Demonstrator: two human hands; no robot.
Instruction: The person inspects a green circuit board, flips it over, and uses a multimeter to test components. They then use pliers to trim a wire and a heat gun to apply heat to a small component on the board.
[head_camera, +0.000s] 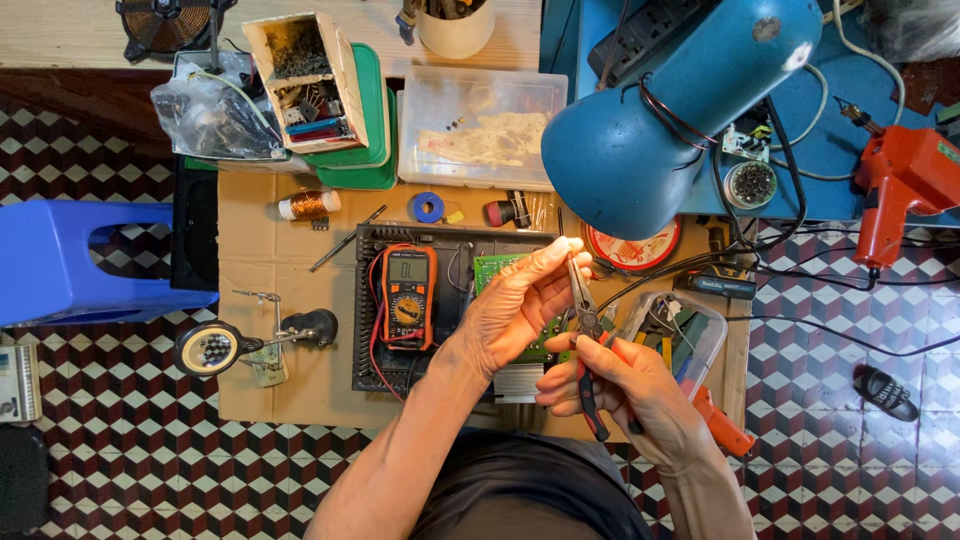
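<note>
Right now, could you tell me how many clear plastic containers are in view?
2: a large lidded clear container at the back of the cardboard, and a smaller open clear container of parts beside the right hand. Others may be hidden behind the lamp.

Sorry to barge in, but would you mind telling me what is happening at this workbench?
A person is working over a cardboard-covered bench. The right hand grips needle-nose pliers by their handles, tips pointing up. The left hand pinches something too small to identify at the plier tips. Beneath the hands lies a green circuit board, with an orange multimeter beside it and a blue lamp overhead.
</note>
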